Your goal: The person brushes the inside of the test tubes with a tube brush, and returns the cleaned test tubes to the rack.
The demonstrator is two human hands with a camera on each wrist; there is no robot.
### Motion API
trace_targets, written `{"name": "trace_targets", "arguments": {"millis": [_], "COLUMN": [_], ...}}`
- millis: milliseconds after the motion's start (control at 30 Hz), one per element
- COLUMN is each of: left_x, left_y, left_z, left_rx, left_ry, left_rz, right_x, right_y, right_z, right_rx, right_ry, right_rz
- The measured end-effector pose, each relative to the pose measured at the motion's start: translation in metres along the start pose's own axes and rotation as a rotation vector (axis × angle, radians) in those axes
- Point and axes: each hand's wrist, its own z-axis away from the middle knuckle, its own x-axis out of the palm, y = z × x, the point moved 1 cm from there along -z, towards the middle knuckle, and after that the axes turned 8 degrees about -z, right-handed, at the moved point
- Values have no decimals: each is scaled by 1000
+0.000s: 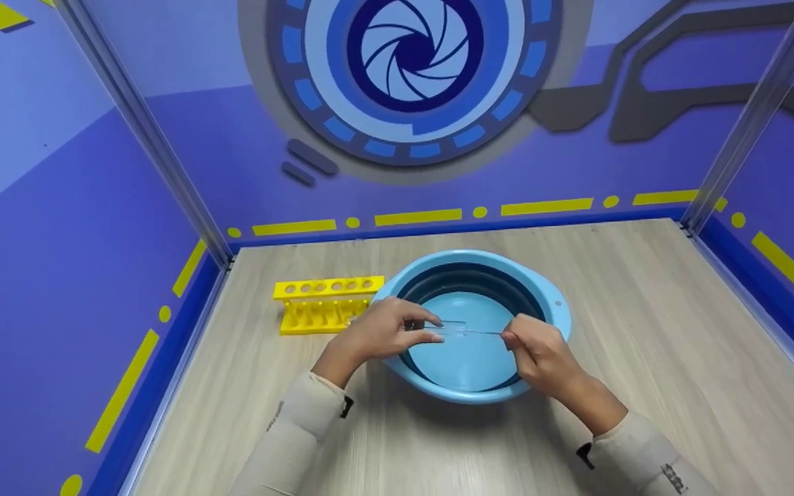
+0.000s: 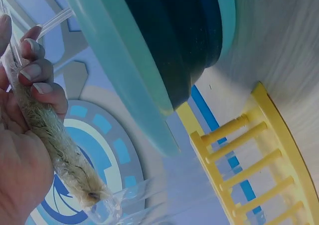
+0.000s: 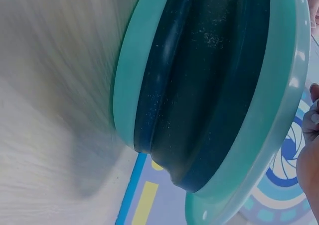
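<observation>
Over the light blue basin [image 1: 555, 313], my left hand [image 1: 383, 327] holds a clear test tube [image 2: 94, 197] lying roughly level. Inside that tube sits a test tube brush [image 2: 60, 143] with beige bristles. Its thin wire handle [image 1: 483, 333] comes out of the tube's mouth toward the right. My right hand [image 1: 542, 351] grips the wire's end, fingers curled. Another clear tube or rod [image 2: 56, 22] shows beside the left fingertips in the left wrist view; I cannot tell what it is. In the right wrist view only part of the right hand [image 3: 311, 120] appears at the edge.
A yellow test tube rack [image 1: 328, 284] stands left of the basin, close to its rim. Faint clear tubes [image 2: 144, 190] show near the rack in the left wrist view. The wooden table [image 1: 652, 331] is bounded by blue-purple panels [image 1: 197, 138] at the back and sides.
</observation>
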Motion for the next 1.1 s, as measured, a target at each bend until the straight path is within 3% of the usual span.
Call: {"name": "trace_targets", "arguments": {"millis": [67,267,333,467,633,800,1100], "left_x": [2,9,10,11,16,16,17], "left_y": [2,7,9,12,16,11,-6], "left_z": [0,-4,-4,-5,-12,-11,0], "left_rx": [-4,55,87,116,130,110,108], "left_ry": [36,228,268,287,237,196,223], "left_rz": [-48,-292,-345,-406,-474,-451,-424], "right_x": [-2,-13,-17,-26,-32,-27,-30], "right_y": [-5,-14,-15,-14,-12,-10,-8], "right_z": [1,-2,-5,-5,3,7,15], "right_rx": [113,718,799,748,595,419,317], "right_ry": [-18,-105,-152,-287,-412,-378,-338], "right_rz": [-70,-386,-423,-389,-204,-78,-42]}}
